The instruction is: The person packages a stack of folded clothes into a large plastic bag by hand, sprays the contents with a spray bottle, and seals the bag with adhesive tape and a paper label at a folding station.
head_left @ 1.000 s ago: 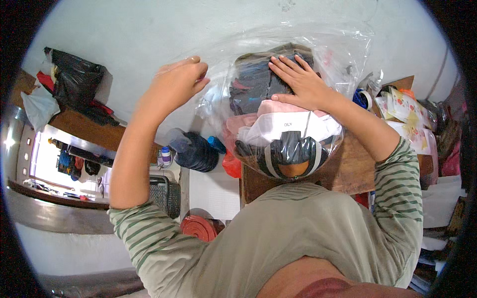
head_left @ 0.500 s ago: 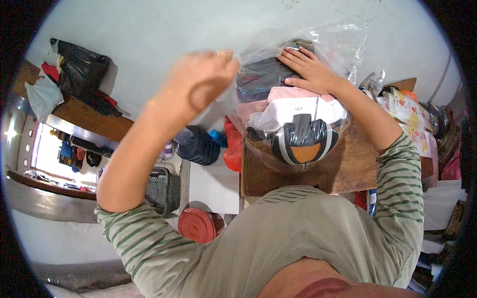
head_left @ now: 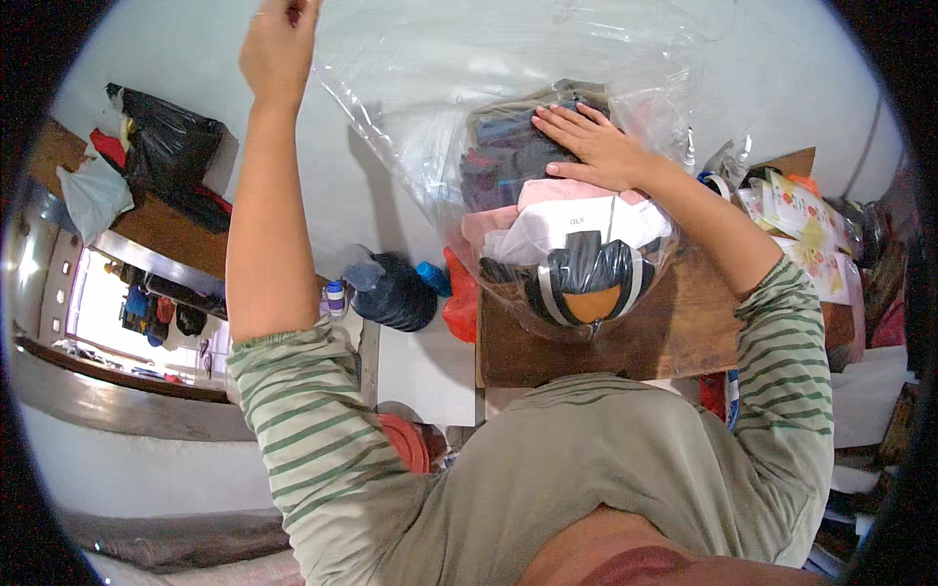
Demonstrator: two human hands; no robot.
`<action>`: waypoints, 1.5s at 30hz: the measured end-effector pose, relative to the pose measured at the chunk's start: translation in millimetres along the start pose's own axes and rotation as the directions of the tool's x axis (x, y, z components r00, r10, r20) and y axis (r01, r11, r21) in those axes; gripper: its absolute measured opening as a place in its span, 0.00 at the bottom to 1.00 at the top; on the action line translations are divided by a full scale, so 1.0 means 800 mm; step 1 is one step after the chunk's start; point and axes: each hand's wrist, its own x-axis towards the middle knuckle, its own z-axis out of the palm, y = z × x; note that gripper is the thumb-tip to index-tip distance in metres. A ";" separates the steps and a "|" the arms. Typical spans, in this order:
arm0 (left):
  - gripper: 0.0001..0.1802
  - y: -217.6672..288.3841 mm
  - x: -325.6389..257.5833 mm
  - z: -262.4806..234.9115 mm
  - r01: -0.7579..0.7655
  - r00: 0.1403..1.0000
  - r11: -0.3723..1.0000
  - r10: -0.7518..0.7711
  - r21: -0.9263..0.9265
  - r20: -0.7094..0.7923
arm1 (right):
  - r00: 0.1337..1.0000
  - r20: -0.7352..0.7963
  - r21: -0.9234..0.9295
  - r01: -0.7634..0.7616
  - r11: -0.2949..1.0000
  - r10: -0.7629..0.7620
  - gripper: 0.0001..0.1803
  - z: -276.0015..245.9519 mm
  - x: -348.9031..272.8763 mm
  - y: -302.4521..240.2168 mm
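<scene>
My left hand (head_left: pixel 278 54) is raised at the top left, partly cut off by the picture's edge. Its fingers are closed on the edge of a large clear plastic bag (head_left: pixel 376 127), stretched out towards it. Spread flat, my right hand (head_left: pixel 598 148) presses on dark folded clothes (head_left: pixel 503 161) at the bag's far side; whether film lies between is hard to tell. Nearer me in the bag are pink cloth (head_left: pixel 547 190), white cloth (head_left: pixel 552 220) and a black piece (head_left: pixel 589 264) with pale stripes and an orange patch.
The bag rests on a brown wooden table (head_left: pixel 518 361) against a pale wall. Left of it are a red plastic bag (head_left: pixel 459 303), a dark blue water jug (head_left: pixel 396 293) and a red lid (head_left: pixel 405 444). Papers and packets (head_left: pixel 801 220) crowd the right side.
My left hand has gone up and to the left, drawing the clear bag's edge out wide. My right hand has stayed on the clothes, shifting slightly left.
</scene>
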 end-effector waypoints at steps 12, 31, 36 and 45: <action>0.27 0.051 -0.195 0.096 -0.441 0.798 0.898 0.391 0.001 0.458 | 0.999 -0.035 0.036 -0.004 0.999 0.006 0.40 0.002 0.001 -0.003; 0.38 0.170 -0.227 0.178 -0.090 0.838 0.899 0.301 -0.429 0.455 | 0.753 -0.642 -0.428 -0.196 0.882 -0.144 0.22 -0.171 -0.002 0.020; 0.38 0.171 -0.234 0.189 -0.128 0.893 0.891 0.294 -0.435 0.342 | 0.798 0.165 -0.183 -0.553 0.813 0.580 0.23 -0.221 0.030 0.131; 0.38 0.174 -0.234 0.190 -0.124 0.884 0.897 0.294 -0.424 0.363 | 0.882 -0.452 -0.027 -0.162 0.986 0.132 0.13 -0.379 0.108 0.089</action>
